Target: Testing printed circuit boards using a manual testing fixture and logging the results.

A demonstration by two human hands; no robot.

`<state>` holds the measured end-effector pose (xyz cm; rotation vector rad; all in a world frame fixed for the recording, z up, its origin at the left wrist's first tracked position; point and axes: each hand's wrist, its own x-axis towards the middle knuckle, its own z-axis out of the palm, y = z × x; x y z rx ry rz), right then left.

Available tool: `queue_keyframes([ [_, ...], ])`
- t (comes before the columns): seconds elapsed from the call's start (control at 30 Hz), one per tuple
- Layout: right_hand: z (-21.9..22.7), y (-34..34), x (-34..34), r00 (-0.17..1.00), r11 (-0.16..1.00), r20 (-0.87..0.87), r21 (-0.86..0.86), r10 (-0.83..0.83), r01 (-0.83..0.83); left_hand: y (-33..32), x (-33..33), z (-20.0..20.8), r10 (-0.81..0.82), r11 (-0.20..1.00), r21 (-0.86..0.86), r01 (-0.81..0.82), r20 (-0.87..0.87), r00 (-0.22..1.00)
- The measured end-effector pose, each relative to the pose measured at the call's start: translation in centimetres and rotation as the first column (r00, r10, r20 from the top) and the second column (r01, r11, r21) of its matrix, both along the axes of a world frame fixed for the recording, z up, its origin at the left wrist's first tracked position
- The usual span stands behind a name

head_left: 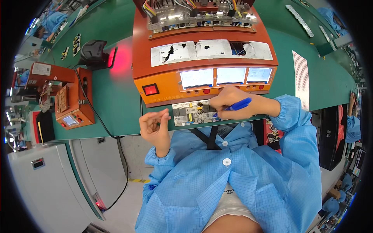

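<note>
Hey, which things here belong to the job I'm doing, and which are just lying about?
Part of the job, apparently:
blue pen, in your right hand
circuit board before you
probably the large orange machine behind it

Apparently just lying about:
black scanner
smaller orange machine
red-dotted sheet

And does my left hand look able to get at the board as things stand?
Probably yes: your left hand looks empty, just off the left end of the board, with nothing visible between them. Your right hand, with the pen, blocks only the right end.
</note>
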<state>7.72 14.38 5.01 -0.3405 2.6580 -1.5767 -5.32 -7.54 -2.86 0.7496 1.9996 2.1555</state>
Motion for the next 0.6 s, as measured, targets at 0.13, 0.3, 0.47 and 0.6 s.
queue_keyframes([
  [0.13,0.7,1.4,2.6,0.983,0.983,-0.015,-0.013,-0.183,0.183,0.0,0.5,0.7,0.016,0.999,0.038,-0.020,0.127,0.992],
  [0.3,0.0,1.8,4.7,0.983,0.980,0.022,0.075,-0.185,0.183,-0.9,-0.1,0.2,-0.061,0.988,0.148,0.044,0.111,0.992],
  [0.47,-1.0,1.6,5.2,0.992,0.982,-0.048,0.143,-0.116,0.121,-0.3,-0.8,3.8,-0.328,0.890,-0.425,0.164,-0.346,0.879],
  [0.6,-0.6,2.3,5.4,0.994,0.984,-0.064,0.147,-0.091,0.100,-0.8,-1.1,3.6,-0.558,0.723,-0.681,0.117,-0.475,0.680],
])
